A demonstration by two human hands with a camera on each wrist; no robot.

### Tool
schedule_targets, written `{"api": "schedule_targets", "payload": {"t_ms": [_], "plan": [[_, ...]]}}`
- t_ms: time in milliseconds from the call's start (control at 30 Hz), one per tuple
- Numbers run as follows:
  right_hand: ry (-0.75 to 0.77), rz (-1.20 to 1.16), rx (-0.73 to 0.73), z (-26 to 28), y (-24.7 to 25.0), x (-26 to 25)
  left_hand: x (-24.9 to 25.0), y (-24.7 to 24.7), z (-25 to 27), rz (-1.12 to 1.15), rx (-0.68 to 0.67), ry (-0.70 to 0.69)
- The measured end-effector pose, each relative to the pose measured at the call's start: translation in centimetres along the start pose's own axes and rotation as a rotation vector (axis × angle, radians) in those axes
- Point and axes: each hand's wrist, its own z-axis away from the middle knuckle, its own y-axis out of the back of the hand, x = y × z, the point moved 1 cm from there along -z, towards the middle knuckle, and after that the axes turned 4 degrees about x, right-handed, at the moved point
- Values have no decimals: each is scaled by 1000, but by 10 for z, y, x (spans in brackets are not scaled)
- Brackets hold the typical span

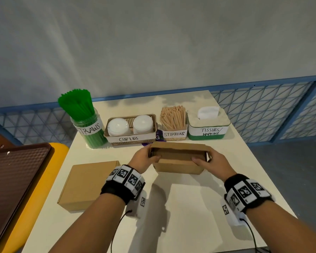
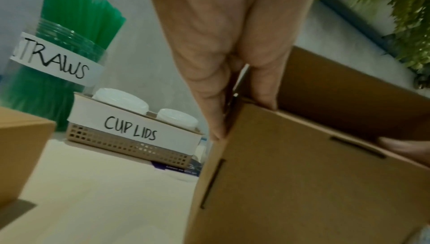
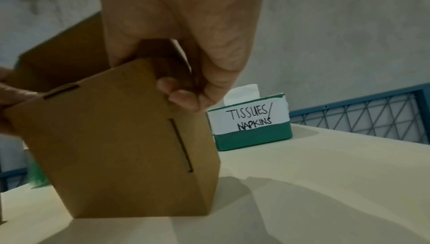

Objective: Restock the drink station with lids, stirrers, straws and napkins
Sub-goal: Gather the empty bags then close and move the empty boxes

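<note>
An open brown cardboard box (image 1: pixel 179 166) (image 2: pixel 314 183) (image 3: pixel 121 147) sits on the cream table (image 1: pixel 190 207), in front of the stirrers. My left hand (image 1: pixel 144 158) (image 2: pixel 221 75) grips its left end, thumb over the near rim. At the other end my right hand (image 1: pixel 211 162) (image 3: pixel 184 75) grips the wall the same way. Behind stand a jar of green straws (image 1: pixel 85 117) (image 2: pixel 58 49), a cup lids basket (image 1: pixel 130 129) (image 2: pixel 132 134), a stirrers holder (image 1: pixel 173 124) and a tissues/napkins box (image 1: pixel 208 125) (image 3: pixel 252 121).
A closed cardboard box (image 1: pixel 88 184) (image 2: pixel 21 147) lies left of my left wrist. A brown tray (image 1: pixel 13 179) rests on a yellow surface (image 1: pixel 58 148) off the table's left edge. Something purple (image 1: pixel 148 142) peeks from under the lids basket. Blue lattice panels (image 1: pixel 263 108) run behind.
</note>
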Motion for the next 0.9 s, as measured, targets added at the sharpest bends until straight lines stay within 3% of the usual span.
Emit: {"api": "schedule_targets", "payload": {"t_ms": [100, 200, 300, 500, 767, 900], "plan": [[67, 62, 108, -8, -7, -8, 10, -1, -8, -67, 153, 56], [123, 96, 82, -18, -9, -14, 14, 3, -15, -47, 237, 83], [167, 98, 32, -23, -10, -16, 15, 2, -19, -85, 262, 97], [148, 319, 119, -27, -13, -21, 16, -4, -23, -98, 315, 61], [141, 202, 129, -31, -8, -28, 22, -2, -25, -87, 256, -21], [229, 329, 116, -24, -12, -17, 14, -3, -24, -128, 210, -72]]}}
